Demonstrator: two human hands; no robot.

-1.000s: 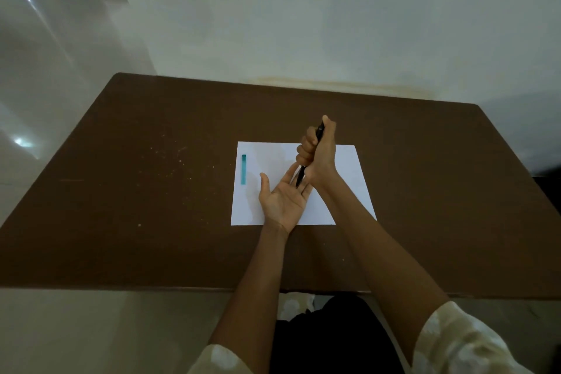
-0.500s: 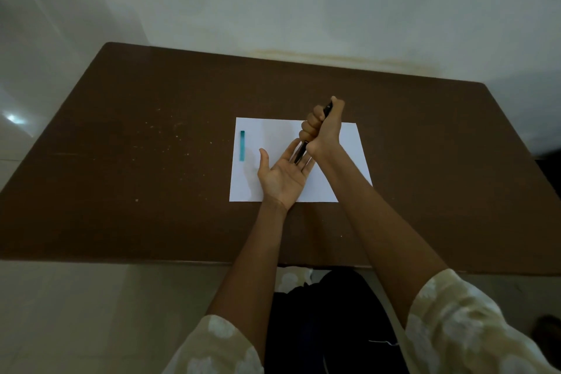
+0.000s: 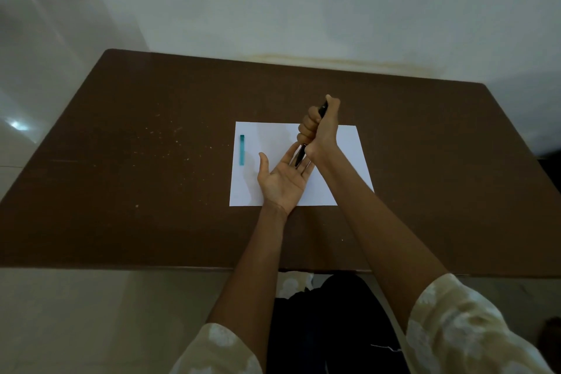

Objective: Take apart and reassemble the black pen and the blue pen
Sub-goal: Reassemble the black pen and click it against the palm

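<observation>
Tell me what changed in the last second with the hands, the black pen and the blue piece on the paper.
Almost nothing changed. The right hand still fists the black pen upright, its lower end over the open left hand. Nothing was taken up or let go. The blue piece lies where it was near the left edge of the white paper. Only the head camera shifted, so the table sits differently in frame.

You sit at a plain brown table pushed against a bare white wall, with glossy pale floor tiles left of the table. It reads as a spare room indoors; home or office, you cannot tell.
</observation>
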